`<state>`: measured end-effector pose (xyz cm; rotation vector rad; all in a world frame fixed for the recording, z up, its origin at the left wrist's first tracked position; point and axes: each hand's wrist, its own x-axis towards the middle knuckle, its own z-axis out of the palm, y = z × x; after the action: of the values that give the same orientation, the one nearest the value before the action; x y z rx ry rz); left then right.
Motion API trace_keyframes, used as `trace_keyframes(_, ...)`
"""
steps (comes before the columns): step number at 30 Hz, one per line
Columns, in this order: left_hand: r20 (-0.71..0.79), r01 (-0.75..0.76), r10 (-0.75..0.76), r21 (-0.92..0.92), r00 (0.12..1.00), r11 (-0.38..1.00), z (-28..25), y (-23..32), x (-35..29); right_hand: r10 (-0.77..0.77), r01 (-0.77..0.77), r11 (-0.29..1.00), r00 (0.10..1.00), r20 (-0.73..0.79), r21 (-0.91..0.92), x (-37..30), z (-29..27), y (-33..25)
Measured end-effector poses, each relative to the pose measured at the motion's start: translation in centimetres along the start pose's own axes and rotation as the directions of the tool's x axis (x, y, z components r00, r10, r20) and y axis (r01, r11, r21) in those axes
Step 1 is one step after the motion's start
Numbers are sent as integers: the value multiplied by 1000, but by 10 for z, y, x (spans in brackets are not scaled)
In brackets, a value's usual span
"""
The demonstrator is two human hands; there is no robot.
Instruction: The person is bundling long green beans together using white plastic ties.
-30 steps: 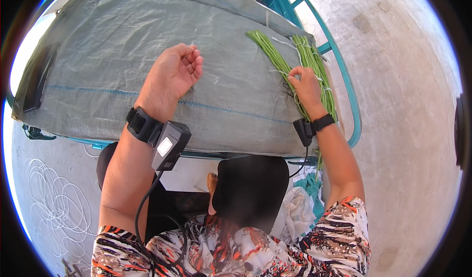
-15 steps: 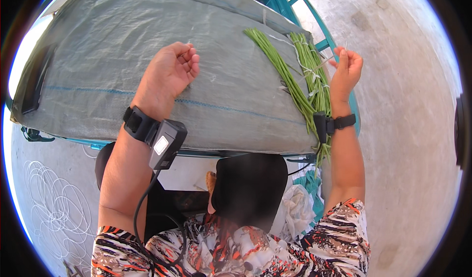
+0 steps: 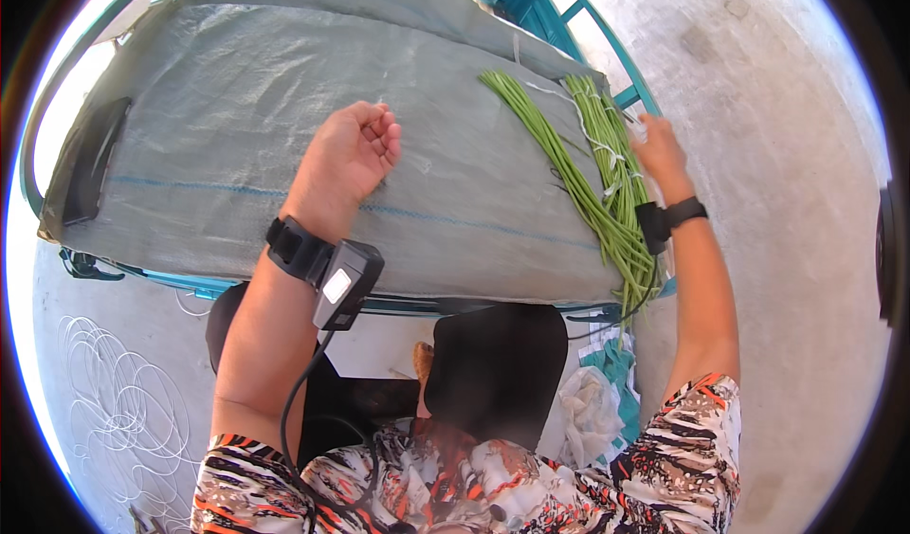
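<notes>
My left hand [image 3: 353,160] is held over the grey sheet with its fingers curled and the thumb pressed to the forefinger. Whether something thin sits in that pinch is too small to make out. On the right, my right hand [image 3: 662,158] is closed at the outer side of a bundle of long green stalks [image 3: 599,122], slightly blurred. A bit of white string [image 3: 637,128] shows at its fingertips. White ties wrap the bundle in several places. Looser long green stalks [image 3: 540,128] lie slantwise to its left, meeting it near the front edge.
A grey woven sheet [image 3: 237,89] with a blue stitched line covers the surface before me. A dark flat object [image 3: 98,162] lies at its left edge. Teal rails [image 3: 607,36] border it. Coiled white cord [image 3: 123,411] and a crumpled whitish bag [image 3: 588,406] are on the floor.
My right hand has dropped lower and turned in beside the bundle. The left hand keeps its pinch. The whole view has shifted slightly, so most things sit further right.
</notes>
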<state>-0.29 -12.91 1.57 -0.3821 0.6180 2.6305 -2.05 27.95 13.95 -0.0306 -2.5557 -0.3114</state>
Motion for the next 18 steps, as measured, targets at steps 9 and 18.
trace_keyframes(9,7,16,-16,-6,1000,1000,-6,8,4,-172,147,982,953,250,116,-59,31,-116)
trace_keyframes(18,161,0,28,-170,987,985,21,25,-19,-51,43,998,986,161,52,-42,44,-123)
